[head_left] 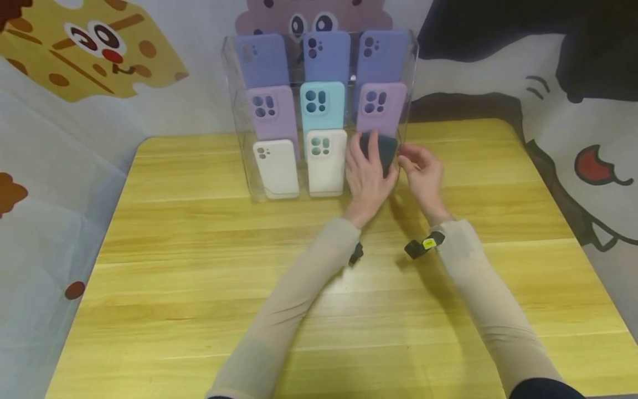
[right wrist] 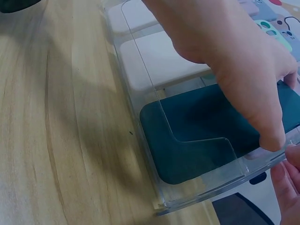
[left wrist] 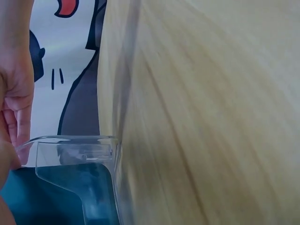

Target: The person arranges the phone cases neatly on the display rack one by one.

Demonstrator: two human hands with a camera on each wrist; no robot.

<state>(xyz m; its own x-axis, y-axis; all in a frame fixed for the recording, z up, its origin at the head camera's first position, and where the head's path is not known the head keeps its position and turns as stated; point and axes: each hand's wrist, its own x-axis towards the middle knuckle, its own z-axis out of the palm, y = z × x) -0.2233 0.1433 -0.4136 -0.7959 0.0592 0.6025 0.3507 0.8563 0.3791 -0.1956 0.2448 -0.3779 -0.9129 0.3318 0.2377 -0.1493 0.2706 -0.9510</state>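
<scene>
A dark teal phone case stands in the front right slot of a clear tiered display rack. My left hand grips this case from above, its fingers spread over the face and the thumb along the right edge. In the right wrist view the lower end of the teal case sits behind the rack's clear front lip. At the rack's right side, my right hand pinches the clear side panel between thumb and fingers. Part of the teal case is hidden under the left hand.
Two white cases, one on the left and one in the middle, share the front row. Behind stand a turquoise case, lilac cases and several blue-violet ones. The rack rests on a wooden table against a cartoon-printed cloth.
</scene>
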